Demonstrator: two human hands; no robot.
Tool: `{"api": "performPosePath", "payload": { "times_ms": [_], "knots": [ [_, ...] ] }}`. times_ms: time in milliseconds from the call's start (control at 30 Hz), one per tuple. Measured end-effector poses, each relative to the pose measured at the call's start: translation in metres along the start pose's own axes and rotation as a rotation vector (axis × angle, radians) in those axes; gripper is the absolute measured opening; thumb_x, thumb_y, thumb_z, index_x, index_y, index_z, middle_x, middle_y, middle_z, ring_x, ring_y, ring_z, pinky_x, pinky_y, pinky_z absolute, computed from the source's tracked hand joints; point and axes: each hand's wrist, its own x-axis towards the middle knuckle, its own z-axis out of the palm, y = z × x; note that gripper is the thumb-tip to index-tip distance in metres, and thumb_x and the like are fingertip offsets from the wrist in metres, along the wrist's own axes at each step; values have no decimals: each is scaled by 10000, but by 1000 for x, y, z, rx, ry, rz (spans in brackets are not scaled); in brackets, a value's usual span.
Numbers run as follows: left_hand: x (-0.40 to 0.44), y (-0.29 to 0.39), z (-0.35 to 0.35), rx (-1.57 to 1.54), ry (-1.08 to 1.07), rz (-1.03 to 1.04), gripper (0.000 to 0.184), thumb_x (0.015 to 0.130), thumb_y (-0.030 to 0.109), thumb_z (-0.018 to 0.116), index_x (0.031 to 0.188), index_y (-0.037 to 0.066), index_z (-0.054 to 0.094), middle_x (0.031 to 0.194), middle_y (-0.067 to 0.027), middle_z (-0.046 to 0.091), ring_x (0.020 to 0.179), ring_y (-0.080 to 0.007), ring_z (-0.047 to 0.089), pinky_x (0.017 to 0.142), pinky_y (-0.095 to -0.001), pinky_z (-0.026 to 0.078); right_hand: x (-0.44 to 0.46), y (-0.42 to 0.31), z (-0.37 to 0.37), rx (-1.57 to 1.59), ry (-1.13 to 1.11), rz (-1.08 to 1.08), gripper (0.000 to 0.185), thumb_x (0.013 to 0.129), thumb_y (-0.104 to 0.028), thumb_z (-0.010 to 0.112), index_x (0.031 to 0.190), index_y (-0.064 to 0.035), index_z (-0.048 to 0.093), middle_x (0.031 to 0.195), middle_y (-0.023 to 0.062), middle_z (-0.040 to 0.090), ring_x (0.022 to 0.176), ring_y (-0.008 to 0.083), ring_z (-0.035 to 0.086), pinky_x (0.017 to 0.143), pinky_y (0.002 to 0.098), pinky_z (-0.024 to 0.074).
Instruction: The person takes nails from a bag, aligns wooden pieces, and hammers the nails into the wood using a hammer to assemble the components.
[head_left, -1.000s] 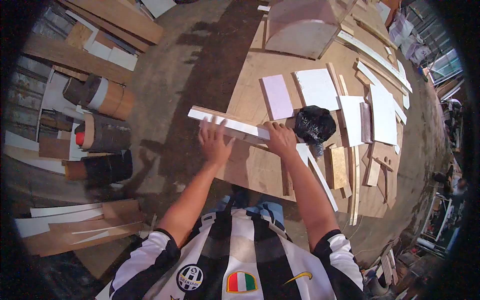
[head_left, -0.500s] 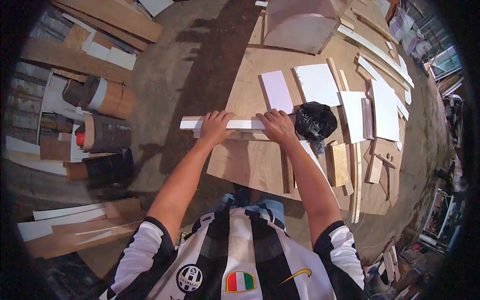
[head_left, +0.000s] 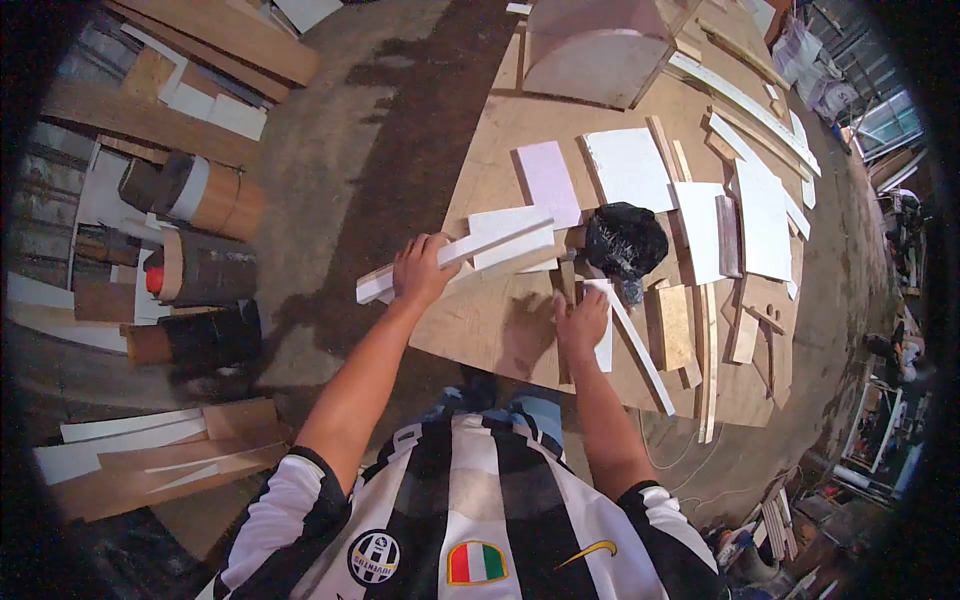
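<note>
My left hand is closed around a long white-faced wooden strip, which slants up to the right across the table's left edge. A white panel lies partly under that strip. My right hand is low over the table, thumb and fingers apart, above a narrow brown wooden piece that it partly covers. Its fingertips are by the upper end of another white strip. A crumpled black plastic bag sits just beyond the right hand.
The plywood table carries a pink panel, white panels, a wood block and a large curved box. Rolled sheets and board offcuts are on the floor at left.
My right hand has left the long strip and moved down and right to the table. The strip, still in my left hand, has swung from level to slanted, uncovering a white panel.
</note>
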Motion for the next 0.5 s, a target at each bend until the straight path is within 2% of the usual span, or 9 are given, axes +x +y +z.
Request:
{"api": "performPosePath", "payload": {
  "times_ms": [33, 67, 133, 267, 333, 367, 433, 500],
  "knots": [
    [-1, 4, -4, -39, 15, -43, 551, 762, 378, 836, 1218, 162, 613, 1172, -66, 624, 1166, -307, 592, 935, -519, 479, -17, 11, 13, -1, -167, 186, 539, 882, -390, 717, 1294, -96, 530, 1182, 130, 600, 1137, 352, 603, 850, 505, 540],
    [-2, 8, -8, -78, 31, -86, 542, 778, 404, 829, 1210, 159, 613, 1172, -75, 623, 1156, -319, 599, 912, -526, 496, -29, 19, 22, -1, -166, 186, 539, 882, -390, 717, 1294, -96, 530, 1182, 130, 600, 1137, 352, 603, 850, 505, 540],
    [-1, 21, -12, -50, 25, -86, 552, 787, 427, 824, 1217, 156, 609, 1171, -84, 623, 1145, -326, 603, 898, -520, 505, -43, 26, 31, -190, -204, 86, 412, 932, -365, 652, 1219, -89, 544, 1117, 103, 609, 1078, 323, 640, 743, 474, 574],
    [-4, 37, -17, 46, 5, -103, 609, 797, 487, 817, 1240, 135, 591, 1171, -107, 621, 1133, -340, 608, 888, -507, 517, -36, 27, 39, -280, -248, 114, 340, 957, -304, 613, 1202, -79, 543, 1102, 88, 627, 1036, 306, 665, 749, 468, 587],
    [-5, 34, -11, 53, -24, -100, 630, 798, 505, 810, 1248, 124, 588, 1177, -110, 623, 1144, -342, 606, 886, -511, 518, -28, 28, 43, -216, -340, 203, 369, 944, -321, 657, 1194, -76, 540, 1168, 150, 624, 1082, 366, 661, 811, 535, 557],
    [-5, 32, -9, 62, -54, -103, 652, 798, 524, 802, 1257, 113, 586, 1183, -114, 626, 1154, -344, 603, 885, -515, 520, -26, 30, 44, -214, -336, 205, 369, 944, -321, 657, 1194, -76, 540, 1168, 150, 624, 1082, 366, 661, 811, 535, 557],
    [-10, 37, -14, 14, -77, -129, 661, 799, 549, 792, 1248, 105, 597, 1189, -116, 628, 1168, -350, 599, 889, -517, 519, -20, 17, 17, -8, -326, 378, 312, 983, -303, 607, 1160, -53, 549, 1138, 197, 659, 1025, 418, 682, 824, 546, 550],
    [-21, 41, -13, -36, -104, -163, 672, 799, 574, 782, 1240, 97, 608, 1195, -118, 631, 1181, -355, 594, 893, -518, 518, -21, 8, -8, 37, -336, 373, 305, 995, -298, 596, 1154, -42, 550, 1118, 220, 674, 1001, 438, 683, 825, 549, 542]
  ]
}}
